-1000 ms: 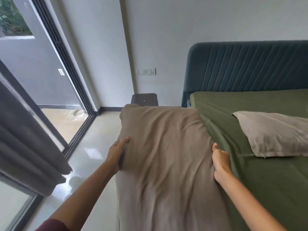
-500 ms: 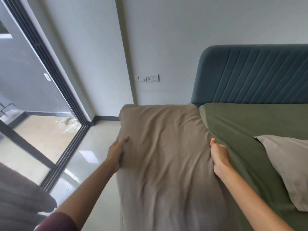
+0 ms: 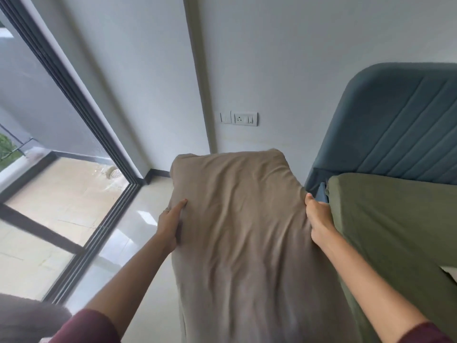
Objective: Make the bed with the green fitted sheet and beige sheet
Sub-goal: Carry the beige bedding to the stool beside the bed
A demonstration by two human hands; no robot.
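A long beige pillow (image 3: 242,231) is held up lengthwise in front of me, beside the bed's left edge. My left hand (image 3: 170,224) grips its left side with the thumb on top. Gripping the right side is my right hand (image 3: 317,219). The green fitted sheet (image 3: 385,224) covers the mattress at the right, smooth up to the corner by the headboard. A pale corner of a second pillow (image 3: 451,272) shows at the far right edge.
A blue padded headboard (image 3: 400,129) stands against the white wall at upper right. A wall socket plate (image 3: 238,118) sits above the pillow. Sliding glass doors (image 3: 61,169) run along the left, with glossy floor (image 3: 128,243) between them and the bed. A grey curtain (image 3: 27,318) hangs at lower left.
The pillow has been lifted higher and nearer the wall, with both hands still on its sides. My view has swung left, so the second pillow has nearly left the frame.
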